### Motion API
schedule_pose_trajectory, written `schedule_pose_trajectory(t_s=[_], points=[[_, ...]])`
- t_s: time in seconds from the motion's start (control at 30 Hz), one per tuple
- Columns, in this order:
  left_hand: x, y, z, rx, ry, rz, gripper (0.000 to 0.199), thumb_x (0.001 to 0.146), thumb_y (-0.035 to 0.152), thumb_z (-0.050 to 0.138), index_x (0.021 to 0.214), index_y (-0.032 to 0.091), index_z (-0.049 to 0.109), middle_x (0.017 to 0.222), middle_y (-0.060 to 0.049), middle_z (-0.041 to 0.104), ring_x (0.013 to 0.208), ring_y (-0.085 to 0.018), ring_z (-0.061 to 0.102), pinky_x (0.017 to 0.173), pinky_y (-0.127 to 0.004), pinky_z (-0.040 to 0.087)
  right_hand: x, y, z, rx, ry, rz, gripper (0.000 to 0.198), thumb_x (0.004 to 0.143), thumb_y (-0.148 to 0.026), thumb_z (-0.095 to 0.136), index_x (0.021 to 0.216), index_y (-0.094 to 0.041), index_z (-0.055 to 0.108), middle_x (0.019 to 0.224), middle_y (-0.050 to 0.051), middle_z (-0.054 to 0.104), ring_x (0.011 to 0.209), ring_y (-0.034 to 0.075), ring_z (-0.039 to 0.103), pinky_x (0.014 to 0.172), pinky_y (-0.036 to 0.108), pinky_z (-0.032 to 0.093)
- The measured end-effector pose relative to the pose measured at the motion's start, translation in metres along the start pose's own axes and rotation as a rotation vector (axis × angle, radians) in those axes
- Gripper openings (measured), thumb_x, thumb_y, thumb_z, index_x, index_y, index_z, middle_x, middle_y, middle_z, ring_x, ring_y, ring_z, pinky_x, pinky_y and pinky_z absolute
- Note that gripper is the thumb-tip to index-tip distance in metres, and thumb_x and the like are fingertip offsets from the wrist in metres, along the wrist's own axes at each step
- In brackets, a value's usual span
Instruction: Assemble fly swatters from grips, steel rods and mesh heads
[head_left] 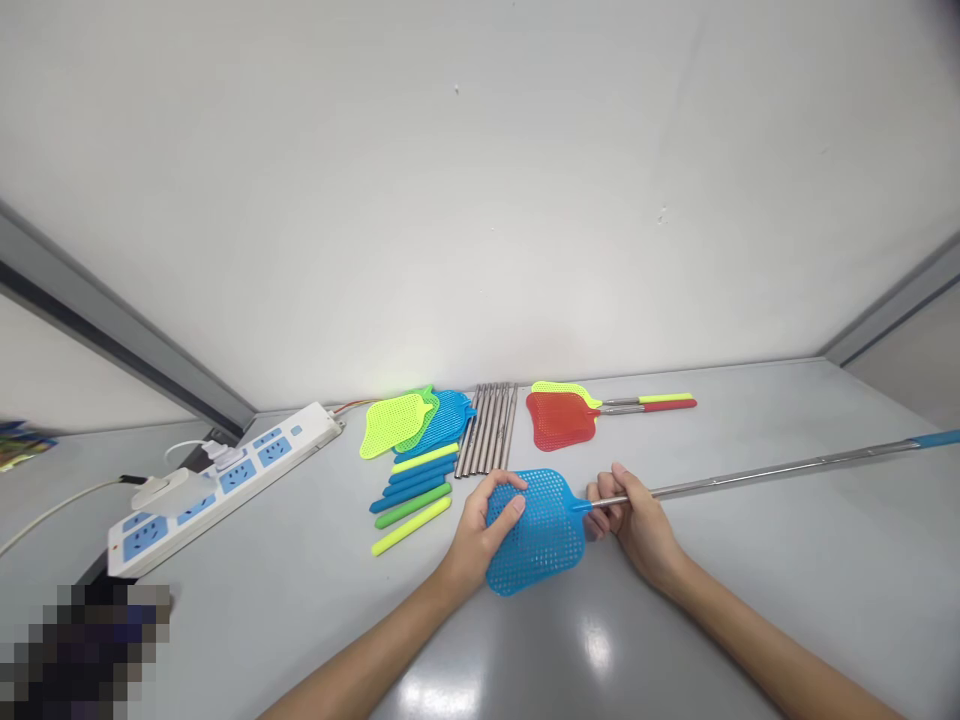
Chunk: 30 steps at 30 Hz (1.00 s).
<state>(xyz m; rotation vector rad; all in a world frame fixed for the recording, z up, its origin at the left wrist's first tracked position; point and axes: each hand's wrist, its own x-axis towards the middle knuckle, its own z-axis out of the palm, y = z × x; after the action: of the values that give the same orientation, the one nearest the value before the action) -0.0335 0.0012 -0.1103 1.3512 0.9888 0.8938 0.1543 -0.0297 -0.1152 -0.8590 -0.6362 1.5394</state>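
Observation:
A blue fly swatter (546, 530) is held up off the grey table, its metal rod (735, 480) drawn out long toward a blue grip (934, 439) at the right edge. My left hand (478, 530) pinches the left side of the mesh head, thumb on top. Close to the head's neck, my right hand (645, 525) has its fingers and thumb closed around the rod. Behind my left hand lie several loose grips in yellow, green and blue, including a yellow grip (412, 526).
Several metal rods (486, 430) lie side by side near the wall. Left of them, loose swatter heads (395, 420) overlap. A red fly swatter (562, 420) and a yellow fly swatter (666, 398) lie at the back right. A power strip (225, 488) with plugs occupies the left.

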Motion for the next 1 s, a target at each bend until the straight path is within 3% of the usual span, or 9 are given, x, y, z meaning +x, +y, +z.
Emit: schedule_pose_trajectory(t_s=[0.63, 1.0], points=[[0.0007, -0.0002, -0.0005, 0.003, -0.024, 0.005, 0.017, 0.074, 0.031, 0.054, 0.086, 0.02, 0.055, 0.087, -0.002, 0.053, 0.08, -0.018, 0.049, 0.07, -0.025, 0.037, -0.0044, 0.0056, 0.0027, -0.08, -0.09, 0.108, 0.047, 0.082, -0.046, 0.031, 0.044, -0.02, 0.036, 0.036, -0.003, 0.037, 0.038, 0.013, 0.041, 0.046, 0.026, 0.032], [0.005, -0.0039, 0.0016, -0.14, -0.059, -0.074, 0.019, 0.073, 0.034, 0.055, 0.085, 0.019, 0.052, 0.075, 0.0, 0.051, 0.067, -0.014, 0.049, 0.064, -0.024, 0.038, 0.002, -0.0033, -0.0007, -0.254, -0.079, 0.006, 0.048, 0.082, -0.046, 0.033, 0.044, -0.019, 0.042, 0.04, 0.0, 0.042, 0.045, 0.013, 0.042, 0.051, 0.026, 0.033]])
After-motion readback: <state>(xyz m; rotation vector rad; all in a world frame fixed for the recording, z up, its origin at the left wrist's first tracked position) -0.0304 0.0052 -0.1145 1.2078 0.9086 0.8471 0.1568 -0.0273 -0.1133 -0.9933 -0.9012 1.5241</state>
